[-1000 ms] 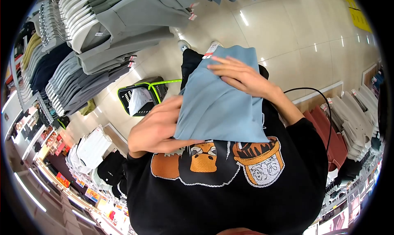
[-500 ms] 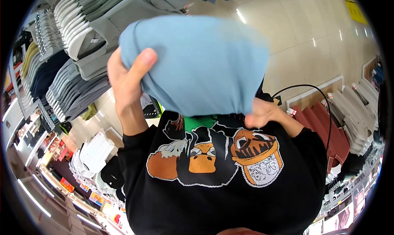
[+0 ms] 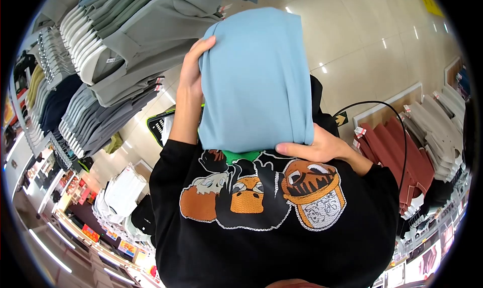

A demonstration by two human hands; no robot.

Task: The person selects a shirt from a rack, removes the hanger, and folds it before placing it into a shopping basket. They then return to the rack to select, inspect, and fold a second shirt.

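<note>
- Glossy tiled floor (image 3: 352, 31) fills the one o'clock side of the head view, a clothing shop with racks all round.
- At twelve o'clock, just above centre, a folded light-blue garment (image 3: 251, 82) is held up in front of the wearer's black sweatshirt (image 3: 251, 258); its exact type cannot be told.
- It looks light, soft and pliable, likely hard to damage, though its smooth face could slip a little and the loose folds could slide apart.
- Holding it by opposite edges, with every layer caught between thumb and fingers, seems the best support.
- Left hand (image 3: 190, 74) grips the garment's ten o'clock edge, thumb on the near face, fingers mostly hidden behind.
- Right hand (image 3: 324, 146) grips the five o'clock corner, thumb along the bottom hem, fingers out of sight behind the fabric.
- Its cloth is matte and finely woven or knitted, a rounded oblong with long soft creases down the three o'clock side.
- At six o'clock the sweatshirt carries cartoon patches with textured orange areas and pale outlines.
- Toward ten o'clock, grey garments (image 3: 166, 16) drape from smooth white hangers (image 3: 85, 52).
- Near nine o'clock sits a black perforated shopping basket (image 3: 156, 126) with a green rim, partly covered by the left forearm.
- At three o'clock hang brick-red garments (image 3: 397, 152), beside beige ones (image 3: 427, 132).
</note>
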